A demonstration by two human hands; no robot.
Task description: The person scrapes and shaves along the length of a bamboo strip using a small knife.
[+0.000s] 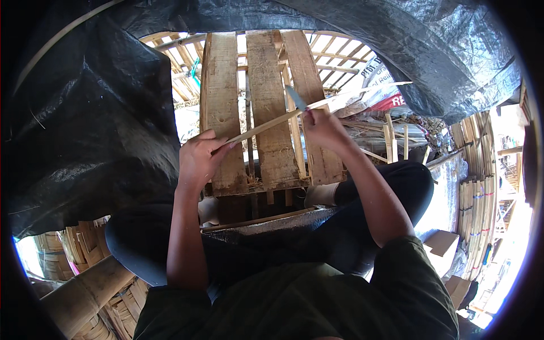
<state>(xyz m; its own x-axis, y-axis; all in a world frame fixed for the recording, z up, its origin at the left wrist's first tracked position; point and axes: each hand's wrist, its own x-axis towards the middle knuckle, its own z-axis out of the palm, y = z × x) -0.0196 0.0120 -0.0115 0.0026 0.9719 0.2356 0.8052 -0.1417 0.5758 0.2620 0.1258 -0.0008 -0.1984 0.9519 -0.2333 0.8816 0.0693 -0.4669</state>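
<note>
My left hand (197, 160) is closed around the near end of a long pale bamboo strip (263, 127). The strip slants up to the right, across the gaps of a plank bench (222, 73), and its thin far end runs past my right hand. In my right hand (326, 131) is a knife (295, 97), its blade pointing up and to the left and lying against the strip. The handle is mostly hidden by my fingers. Both hands are above the planks, at about the middle of the view.
Dark plastic sheeting (96, 130) hangs at the left and along the top. Printed sacks (379, 85) and upright bamboo sticks (391, 141) are to the right of the bench. Bundled bamboo slats (476, 209) stand farther right. A thick bamboo pole (90, 294) lies at lower left, beside woven baskets.
</note>
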